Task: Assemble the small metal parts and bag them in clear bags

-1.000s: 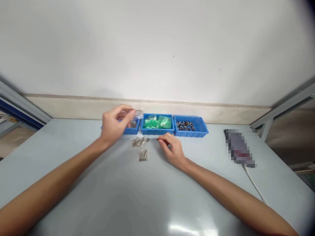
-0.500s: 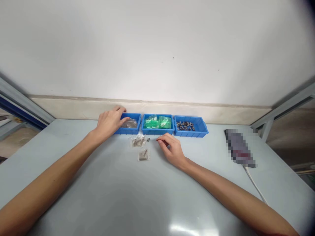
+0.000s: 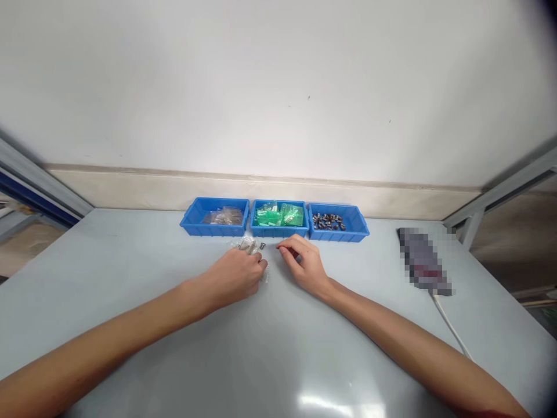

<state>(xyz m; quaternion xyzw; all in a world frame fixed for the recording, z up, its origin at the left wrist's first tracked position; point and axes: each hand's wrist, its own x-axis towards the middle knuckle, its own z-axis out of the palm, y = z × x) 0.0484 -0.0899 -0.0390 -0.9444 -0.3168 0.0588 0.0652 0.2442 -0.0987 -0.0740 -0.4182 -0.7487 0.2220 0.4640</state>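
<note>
My left hand lies on the table with its fingers curled over a small clear bag of metal parts, of which only an edge shows. Just beyond it lies a second clear bag and a tiny dark loose part. My right hand rests on the table to the right, fingers bent with thumb and forefinger close together, and I cannot make out anything in them. Behind stand three blue bins: the left bin holds clear bags, the middle bin green bags, the right bin small dark metal parts.
A blurred dark device lies at the right with a white cable running toward the near edge. The grey table ends at a beige ledge and white wall. Metal frame posts stand at both sides.
My left hand dropped a clear bag into the left bin, then drew back to the bag lying nearest me on the table. My right hand stayed put.
</note>
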